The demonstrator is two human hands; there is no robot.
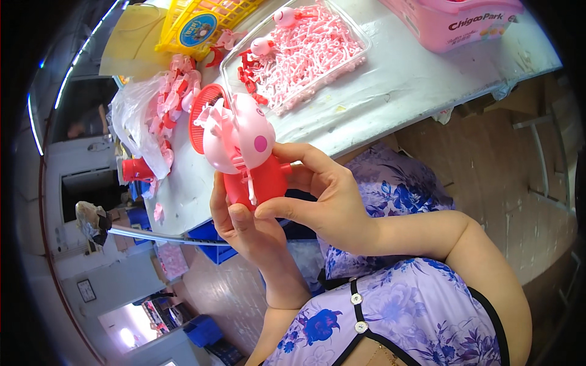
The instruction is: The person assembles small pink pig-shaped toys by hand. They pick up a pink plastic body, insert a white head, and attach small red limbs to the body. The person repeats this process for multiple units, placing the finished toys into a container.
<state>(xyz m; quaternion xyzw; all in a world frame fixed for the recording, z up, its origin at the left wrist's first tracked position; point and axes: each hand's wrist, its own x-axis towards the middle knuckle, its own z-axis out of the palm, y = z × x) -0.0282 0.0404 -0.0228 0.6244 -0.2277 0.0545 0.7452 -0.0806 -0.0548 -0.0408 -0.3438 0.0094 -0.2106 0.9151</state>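
Close in front of me, both hands hold a pink and red pig toy figure (262, 177) with a pale pink head and a red body. My left hand (247, 229) supports its base from below and from the left. The fingers of my right hand (329, 192) are closed round the body's right side, with the thumb near the lower edge. A thin white-pink arm piece (251, 188) lies against the body's front. Behind the toy's head shows a red slotted round piece (199, 119), partly hidden.
Beyond the toy, a clear tray (367, 46) holds many small pink and red parts. Also on the table (403, 91) are a yellow basket (238, 13), a pink tub (452, 33), a plastic bag (131, 113) beside pink and red parts, and a red cup-shaped piece (135, 169).
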